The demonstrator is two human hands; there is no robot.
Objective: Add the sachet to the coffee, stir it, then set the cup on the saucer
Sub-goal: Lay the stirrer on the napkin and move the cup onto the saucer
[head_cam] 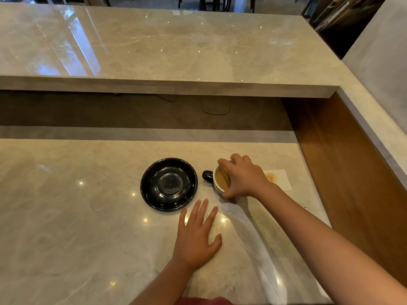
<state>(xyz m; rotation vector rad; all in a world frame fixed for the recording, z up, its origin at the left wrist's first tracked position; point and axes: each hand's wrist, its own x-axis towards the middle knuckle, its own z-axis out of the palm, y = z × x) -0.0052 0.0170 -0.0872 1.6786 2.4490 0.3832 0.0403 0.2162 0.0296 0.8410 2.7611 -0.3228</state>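
Your right hand (242,179) claws the cup (217,183) rim; lift level onto the saucer (169,184), left hand (196,236) flat, empty

I have my right hand (243,178) reached out ahead on a long, nearly straight forearm, palm down, fingers and thumb spread in a claw and curled downward, fingertips (222,162) at the far side of the grip and the thumb at the near side. It seems clamped from above, though the palm hides the contact itself. My left hand (197,233) lies flat, palm down, just nearer and to the left of that grip, fingers straight and slightly fanned, thumb out to the right, holding nothing.
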